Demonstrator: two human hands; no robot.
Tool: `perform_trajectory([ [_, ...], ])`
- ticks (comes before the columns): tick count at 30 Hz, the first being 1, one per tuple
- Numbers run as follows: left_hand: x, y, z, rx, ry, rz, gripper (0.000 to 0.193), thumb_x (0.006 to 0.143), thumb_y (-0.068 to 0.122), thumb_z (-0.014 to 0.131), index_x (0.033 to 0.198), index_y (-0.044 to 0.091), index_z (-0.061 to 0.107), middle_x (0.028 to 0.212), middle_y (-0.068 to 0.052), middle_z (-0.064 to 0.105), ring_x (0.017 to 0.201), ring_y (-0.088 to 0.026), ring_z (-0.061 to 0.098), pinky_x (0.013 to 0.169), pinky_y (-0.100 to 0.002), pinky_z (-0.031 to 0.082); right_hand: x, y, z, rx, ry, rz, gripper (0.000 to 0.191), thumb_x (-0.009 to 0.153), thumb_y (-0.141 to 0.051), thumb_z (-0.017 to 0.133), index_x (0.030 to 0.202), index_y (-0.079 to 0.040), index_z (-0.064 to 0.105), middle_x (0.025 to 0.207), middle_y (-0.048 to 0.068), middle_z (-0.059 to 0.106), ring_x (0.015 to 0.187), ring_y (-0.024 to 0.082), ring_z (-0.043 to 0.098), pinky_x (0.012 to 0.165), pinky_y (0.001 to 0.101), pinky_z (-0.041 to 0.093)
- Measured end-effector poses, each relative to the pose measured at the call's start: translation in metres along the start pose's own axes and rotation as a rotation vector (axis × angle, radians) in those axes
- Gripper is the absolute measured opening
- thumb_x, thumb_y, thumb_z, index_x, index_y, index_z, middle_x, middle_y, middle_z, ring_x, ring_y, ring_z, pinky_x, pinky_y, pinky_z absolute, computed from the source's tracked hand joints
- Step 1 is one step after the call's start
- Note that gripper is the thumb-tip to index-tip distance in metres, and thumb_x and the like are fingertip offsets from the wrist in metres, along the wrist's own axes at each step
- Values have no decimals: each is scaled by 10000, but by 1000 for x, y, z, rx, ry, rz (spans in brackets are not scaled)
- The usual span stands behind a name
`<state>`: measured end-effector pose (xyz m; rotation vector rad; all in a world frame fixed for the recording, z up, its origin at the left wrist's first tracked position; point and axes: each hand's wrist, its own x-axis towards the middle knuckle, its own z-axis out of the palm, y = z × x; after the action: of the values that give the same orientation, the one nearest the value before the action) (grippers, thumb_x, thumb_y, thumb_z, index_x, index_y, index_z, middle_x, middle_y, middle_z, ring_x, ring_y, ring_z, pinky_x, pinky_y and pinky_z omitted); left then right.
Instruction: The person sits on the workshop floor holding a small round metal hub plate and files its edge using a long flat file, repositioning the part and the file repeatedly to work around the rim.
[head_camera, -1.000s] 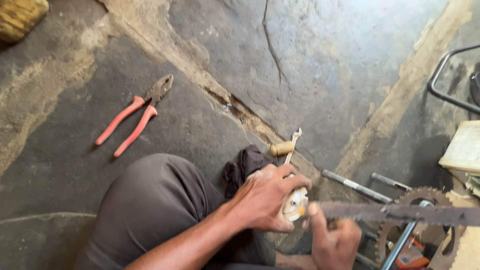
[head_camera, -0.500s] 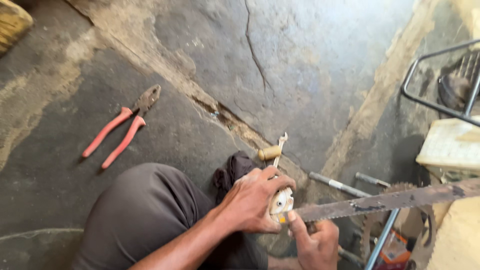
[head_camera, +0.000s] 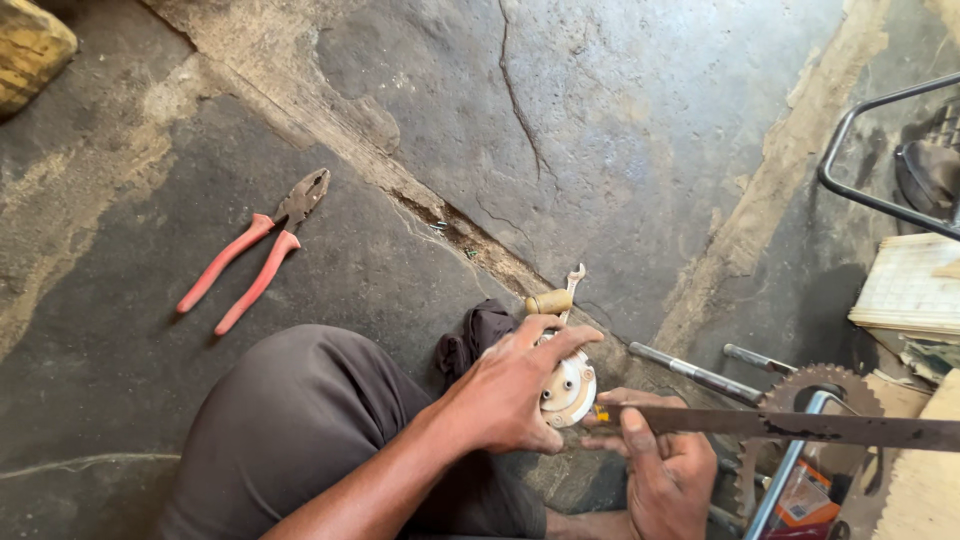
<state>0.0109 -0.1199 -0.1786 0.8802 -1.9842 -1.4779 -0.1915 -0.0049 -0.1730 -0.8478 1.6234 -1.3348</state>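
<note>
Two hands busy at lower centre of the frame. Our left hand (head_camera: 505, 395) wraps around a small round white metal part (head_camera: 570, 388), fingers closed over its top, pinning it against our knee (head_camera: 300, 420). Our right hand (head_camera: 665, 470) is curled shut on the near end of a long flat rusty blade (head_camera: 800, 427) that runs off to the right edge, its tip touching the part. We judge the work mid-way: part held, no loosened pieces showing. Pliers (head_camera: 260, 255) lie untouched, well apart at upper left; a spanner (head_camera: 570, 285) lies just above the part.
</note>
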Motion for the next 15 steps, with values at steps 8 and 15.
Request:
perform_trajectory([
  [8, 11, -2, 1, 47, -35, -48, 998, 502, 178, 931, 1413, 223, 525, 1394, -156, 532, 1145, -412, 648, 941, -449, 560, 12, 10, -16, -131, 69, -19, 170, 936, 32, 619, 1067, 136, 590, 993, 284, 719, 809, 310, 749, 628, 382, 625],
  [15, 20, 0, 5, 48, 7, -120, 942, 528, 315, 932, 1378, 207, 539, 1274, -118, 598, 1095, -375, 663, 896, -462, 560, 19, 28, -24, -145, 115, 2, 193, 892, 46, 665, 1059, 144, 668, 862, 246, 738, 735, 255, 737, 618, 360, 595],
])
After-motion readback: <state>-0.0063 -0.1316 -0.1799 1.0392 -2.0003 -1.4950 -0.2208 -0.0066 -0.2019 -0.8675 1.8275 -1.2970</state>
